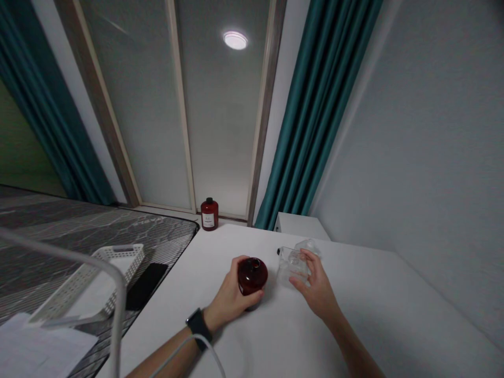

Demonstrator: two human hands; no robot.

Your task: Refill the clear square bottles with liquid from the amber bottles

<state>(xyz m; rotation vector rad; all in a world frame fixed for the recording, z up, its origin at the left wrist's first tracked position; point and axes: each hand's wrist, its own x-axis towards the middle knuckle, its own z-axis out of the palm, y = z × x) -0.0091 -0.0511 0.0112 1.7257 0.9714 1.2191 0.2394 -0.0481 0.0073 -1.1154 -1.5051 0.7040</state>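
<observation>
On a white desk (366,315), the left hand (230,296) is clenched around a dark red bottle (252,275) near the desk's middle. Just beside it, the right hand (315,278) grasps a clear bottle (292,265). A second dark red bottle (209,214) stands upright past the desk's far edge, and a white plastic basket (118,273) sits on the bed (47,220) left of the desk.

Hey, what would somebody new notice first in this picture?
The eye lands first on two hands in the middle of the white table: the left hand grips a squat dark red bottle, and the right hand holds a clear bottle. Beyond them, by the table's far edge, stands a tall dark red bottle with a white label. Teal curtains hang at the back right.
</observation>
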